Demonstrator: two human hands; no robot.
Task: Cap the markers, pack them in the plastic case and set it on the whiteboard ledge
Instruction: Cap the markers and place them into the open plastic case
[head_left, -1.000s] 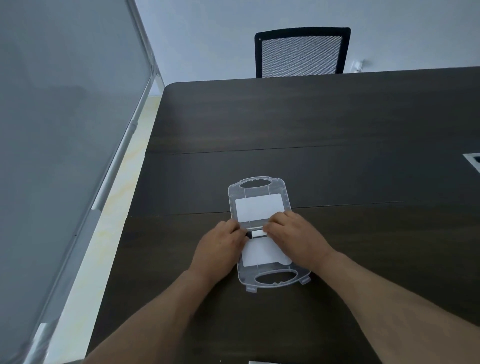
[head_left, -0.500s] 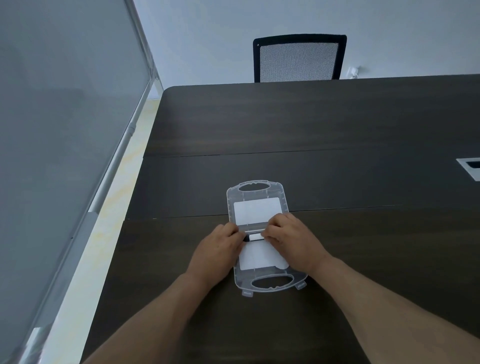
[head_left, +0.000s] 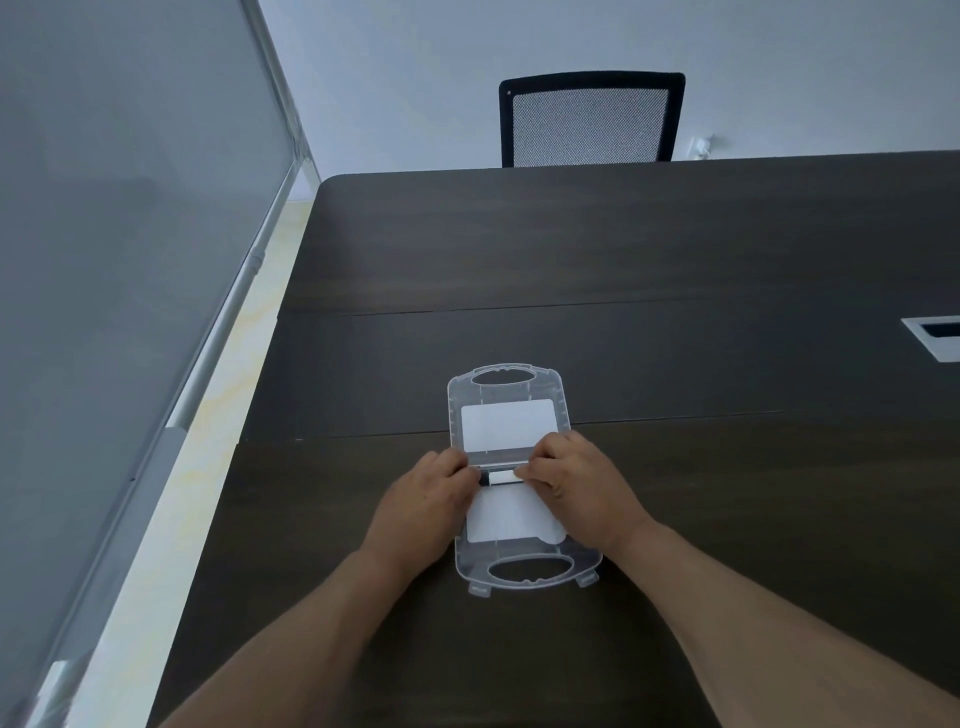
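We see left hand (head_left: 422, 506) and right hand (head_left: 582, 488) both pinching one marker (head_left: 501, 477) (mostly hidden) over the open plastic case (head_left: 506, 410).

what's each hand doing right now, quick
Left hand: closed on one end of the marker, over the open plastic case.
Right hand: closed on its other end.

I see a dim, cool, evenly lit room with a bluish cast. The dark brown wooden table (head_left: 623, 249) shows soft sheen and faint shadows. Wide-angle distortion bends the frosted grey glass partition (head_left: 114, 260) at left. Focus is reasonably sharp.
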